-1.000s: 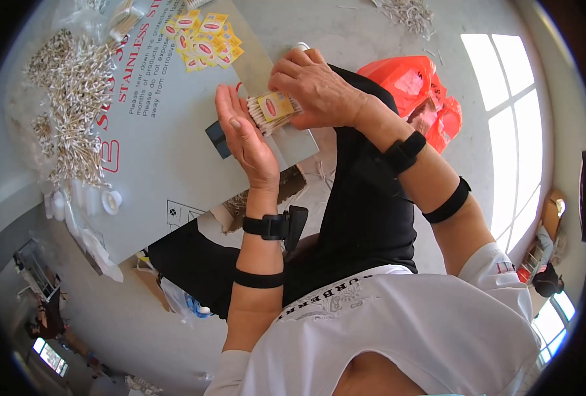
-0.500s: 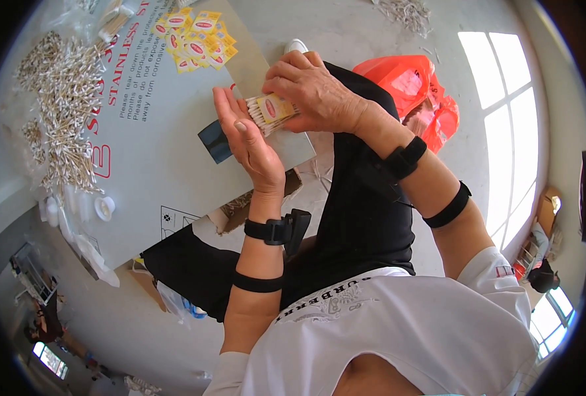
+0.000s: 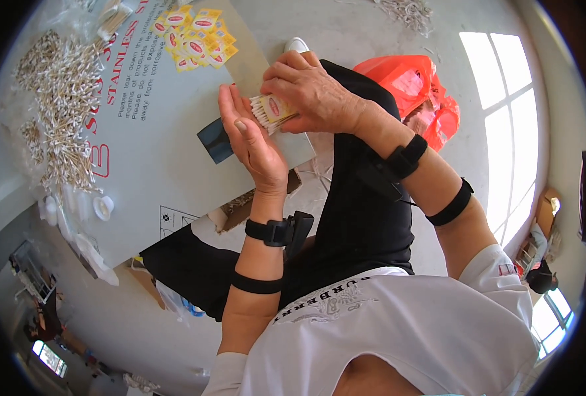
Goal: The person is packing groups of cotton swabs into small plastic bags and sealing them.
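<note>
A bundle of cotton swabs [image 3: 259,111] with a yellow label card [image 3: 278,105] on it is gripped in my right hand [image 3: 316,92], fingers curled over its right end. My left hand [image 3: 261,148] is upright with straight fingers, its palm facing the white swab tips, at or very near them; whether it touches them I cannot tell. On the table [image 3: 167,152] beyond my hands lies a spread of yellow label cards [image 3: 197,39]. A large heap of loose cotton swabs [image 3: 62,105] covers the far left side.
A dark flat square [image 3: 215,141] lies beside my left hand. Small white round lids [image 3: 103,207] sit at the table's left. A red plastic bag [image 3: 405,86] stands on the floor at right. Below the table edge is an open cardboard box [image 3: 237,211]. More swabs [image 3: 404,14] lie on the floor.
My left hand has shifted slightly to the right, closer to the bundle's tips. My right hand keeps its grip on the bundle in nearly the same place.
</note>
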### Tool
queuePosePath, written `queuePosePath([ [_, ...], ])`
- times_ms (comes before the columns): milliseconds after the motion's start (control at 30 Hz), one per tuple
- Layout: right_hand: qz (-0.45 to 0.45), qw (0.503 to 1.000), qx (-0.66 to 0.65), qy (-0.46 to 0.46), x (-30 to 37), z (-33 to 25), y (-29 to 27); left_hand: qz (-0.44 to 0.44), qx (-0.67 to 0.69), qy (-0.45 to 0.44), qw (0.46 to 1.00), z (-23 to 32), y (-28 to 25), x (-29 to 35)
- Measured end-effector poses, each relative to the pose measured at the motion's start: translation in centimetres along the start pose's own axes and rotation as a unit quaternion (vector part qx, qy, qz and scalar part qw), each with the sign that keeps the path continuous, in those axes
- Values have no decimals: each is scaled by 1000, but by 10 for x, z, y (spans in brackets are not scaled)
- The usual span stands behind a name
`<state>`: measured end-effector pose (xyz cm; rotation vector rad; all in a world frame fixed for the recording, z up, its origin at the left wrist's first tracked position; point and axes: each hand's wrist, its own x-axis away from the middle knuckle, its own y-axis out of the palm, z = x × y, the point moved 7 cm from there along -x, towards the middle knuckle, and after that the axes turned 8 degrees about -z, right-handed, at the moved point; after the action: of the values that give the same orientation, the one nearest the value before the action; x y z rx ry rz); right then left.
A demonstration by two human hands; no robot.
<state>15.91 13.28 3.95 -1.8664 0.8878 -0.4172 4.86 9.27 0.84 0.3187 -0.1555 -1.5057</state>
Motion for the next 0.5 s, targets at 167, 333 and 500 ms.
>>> queuePosePath([
  [167,1,1000,-5,-5,-1,-1,-1,-1,-1,4,1000,0,1,0],
  [333,-25,999,-20,1,-2,1,2,5,10,-6,1000,-3,2,0],
  [500,-34,999,-29,6,-3,0,3,-20,16,-17,1000,-4,5,0],
])
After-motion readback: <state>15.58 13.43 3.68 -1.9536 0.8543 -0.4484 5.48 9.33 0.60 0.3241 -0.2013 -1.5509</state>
